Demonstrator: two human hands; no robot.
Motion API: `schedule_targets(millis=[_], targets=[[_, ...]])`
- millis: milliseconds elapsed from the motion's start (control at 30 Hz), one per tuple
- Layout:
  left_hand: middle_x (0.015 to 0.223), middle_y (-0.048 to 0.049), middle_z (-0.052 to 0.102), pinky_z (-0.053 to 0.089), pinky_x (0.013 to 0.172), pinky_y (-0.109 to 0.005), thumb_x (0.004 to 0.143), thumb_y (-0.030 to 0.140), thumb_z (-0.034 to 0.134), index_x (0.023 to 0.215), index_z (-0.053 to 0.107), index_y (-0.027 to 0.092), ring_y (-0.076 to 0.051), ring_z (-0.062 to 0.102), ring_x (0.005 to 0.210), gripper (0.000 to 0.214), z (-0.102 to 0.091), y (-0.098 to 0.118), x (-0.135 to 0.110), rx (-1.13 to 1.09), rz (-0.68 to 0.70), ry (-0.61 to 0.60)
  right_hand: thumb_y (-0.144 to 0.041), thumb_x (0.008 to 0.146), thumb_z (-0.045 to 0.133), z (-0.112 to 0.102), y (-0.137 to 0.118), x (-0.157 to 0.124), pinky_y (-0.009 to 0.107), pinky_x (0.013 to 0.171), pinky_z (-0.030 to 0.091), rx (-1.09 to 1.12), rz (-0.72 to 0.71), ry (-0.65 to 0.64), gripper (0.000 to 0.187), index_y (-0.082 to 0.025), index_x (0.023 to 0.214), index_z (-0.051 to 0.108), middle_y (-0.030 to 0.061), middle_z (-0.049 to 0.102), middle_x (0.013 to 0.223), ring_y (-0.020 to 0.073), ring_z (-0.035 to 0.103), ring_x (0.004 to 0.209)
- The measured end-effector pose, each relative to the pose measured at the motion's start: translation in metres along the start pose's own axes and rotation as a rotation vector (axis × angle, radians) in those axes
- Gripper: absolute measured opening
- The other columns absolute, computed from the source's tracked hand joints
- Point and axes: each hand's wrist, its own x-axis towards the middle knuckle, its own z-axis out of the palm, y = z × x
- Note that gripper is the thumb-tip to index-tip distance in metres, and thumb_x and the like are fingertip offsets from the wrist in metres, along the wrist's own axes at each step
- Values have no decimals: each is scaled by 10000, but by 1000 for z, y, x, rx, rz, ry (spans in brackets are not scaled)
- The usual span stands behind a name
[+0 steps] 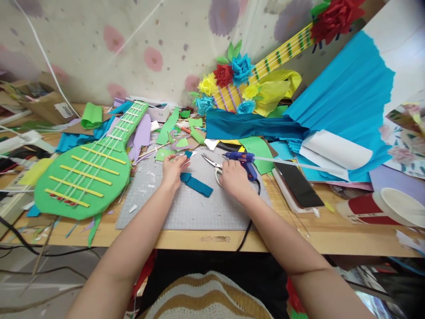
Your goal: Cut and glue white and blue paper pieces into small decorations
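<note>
My left hand [172, 170] is closed in a pinch on one end of a teal foam strip [196, 184] that lies on the grey cutting mat [186, 208]. A small teal scrap [188, 154] sits just above its fingers. My right hand [234, 178] rests on the white handles of a pair of scissors [212, 165], fingers curled over them, the blades pointing up-left and slightly apart. Just beyond this hand lies a blue hot glue gun [244, 159] with a white glue stick [292, 163] pointing right; its black cord runs off the table edge.
A green foam guitar [89, 170] lies left of the mat. At the back stand a yellow guitar with paper flowers [232, 84] and blue pleated paper [345, 97]. A phone [297, 184] and a red paper cup [372, 208] lie to the right. Foam scraps litter the table.
</note>
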Motion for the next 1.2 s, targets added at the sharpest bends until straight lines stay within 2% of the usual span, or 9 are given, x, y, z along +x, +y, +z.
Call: schedule_targets(millis=[133, 233, 433, 500, 600, 700, 933, 1200], targets=[[627, 42, 598, 517, 627, -279, 630, 49, 628, 823, 326, 195, -118, 627, 582, 387, 0, -1, 0, 55, 39, 23, -187, 808, 424, 0, 0, 1, 332, 714, 399, 36, 52, -80, 270, -17, 977, 547, 227, 572, 987, 299, 521, 937], [652, 36, 614, 514, 602, -267, 622, 53, 631, 822, 327, 196, -119, 631, 578, 391, -1, -1, 0, 99, 71, 5, -241, 798, 456, 2, 6, 2, 330, 721, 401, 136, 41, -80, 270, -42, 949, 556, 213, 582, 979, 288, 544, 920], [660, 29, 629, 510, 571, -258, 617, 77, 646, 823, 333, 194, -135, 643, 587, 393, -2, -1, 0, 145, 55, -17, -365, 786, 481, 14, 21, 6, 257, 628, 410, 776, 21, 6, 260, -188, 974, 453, 40, 605, 851, 158, 564, 716], [648, 27, 633, 514, 589, -265, 619, 75, 648, 824, 333, 193, -133, 644, 587, 394, -2, 0, 0, 147, 51, -25, -403, 741, 532, 15, 21, 5, 254, 611, 412, 871, -25, 24, 321, -200, 967, 430, 21, 591, 840, 149, 550, 699], [643, 20, 641, 517, 614, -277, 604, 75, 667, 829, 336, 194, -141, 650, 595, 418, -1, 0, 0, 152, 50, -53, -434, 685, 587, 10, 19, 3, 277, 667, 415, 807, -83, 92, 388, -186, 947, 443, 52, 580, 909, 168, 542, 776], [659, 6, 649, 519, 618, -290, 577, 87, 699, 837, 339, 195, -159, 657, 609, 457, -1, -1, -2, 145, 47, -89, -480, 704, 564, 4, 21, 2, 286, 714, 393, 638, -148, 142, 394, -165, 928, 484, 83, 577, 947, 187, 528, 838], [661, 6, 653, 525, 637, -302, 558, 104, 708, 835, 350, 197, -146, 648, 584, 463, -2, -7, -4, 137, 27, -152, -614, 722, 494, 1, 23, 0, 253, 604, 325, 387, -190, -1, 452, -181, 840, 551, 64, 635, 877, 180, 552, 764], [629, 20, 658, 534, 670, -311, 567, 84, 683, 836, 355, 196, -132, 649, 594, 438, -5, -13, -3, 153, 11, -212, -594, 741, 492, 6, 22, 0, 243, 555, 259, 331, -205, -11, 422, -183, 796, 572, 45, 649, 804, 153, 548, 685]])
